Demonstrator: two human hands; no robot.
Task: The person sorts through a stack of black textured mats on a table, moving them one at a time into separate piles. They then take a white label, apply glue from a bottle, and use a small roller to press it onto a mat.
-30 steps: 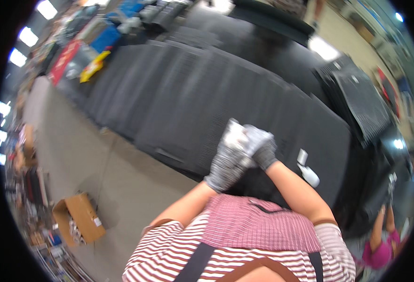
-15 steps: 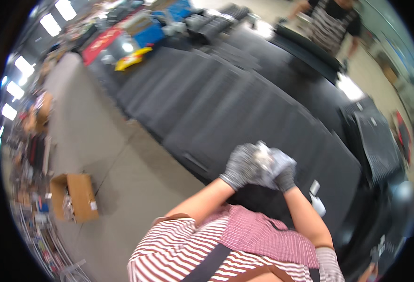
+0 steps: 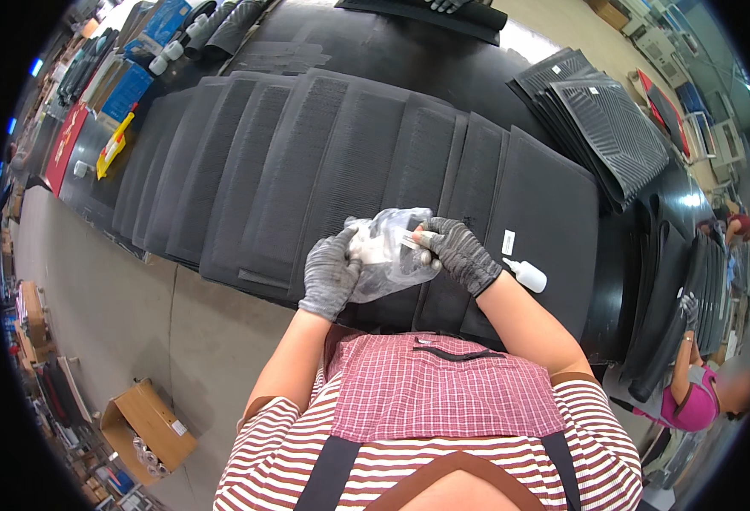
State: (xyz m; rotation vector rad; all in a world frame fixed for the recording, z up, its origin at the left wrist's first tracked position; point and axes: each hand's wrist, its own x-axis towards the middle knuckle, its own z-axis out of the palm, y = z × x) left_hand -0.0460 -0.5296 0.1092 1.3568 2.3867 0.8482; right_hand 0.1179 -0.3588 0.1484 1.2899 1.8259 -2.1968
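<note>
My left hand (image 3: 331, 274), in a grey knit glove, grips a clear plastic bag (image 3: 383, 279) with small white pieces inside. At the bag's right side, my right hand (image 3: 462, 255), gloved with bare fingertips showing, pinches a small white label (image 3: 410, 241). Both hands are over a long row of overlapping black ribbed mats (image 3: 303, 183) on the table. Right of my right hand, a white label (image 3: 509, 242) lies on the end mat. Just below that label, a white squeeze bottle (image 3: 528, 276) rests on its side.
A stack of patterned dark mats (image 3: 609, 128) sits at the far right. A yellow item (image 3: 115, 146) and blue boxes (image 3: 128, 89) are at the far left. A cardboard box (image 3: 149, 430) stands on the floor. Another person (image 3: 694, 392) works at the right; another person's gloved hand (image 3: 447, 4) shows at the top.
My view has turned and levelled over the mats. My hands, close together on the bag before, are now further apart, and a label shows in my right fingers.
</note>
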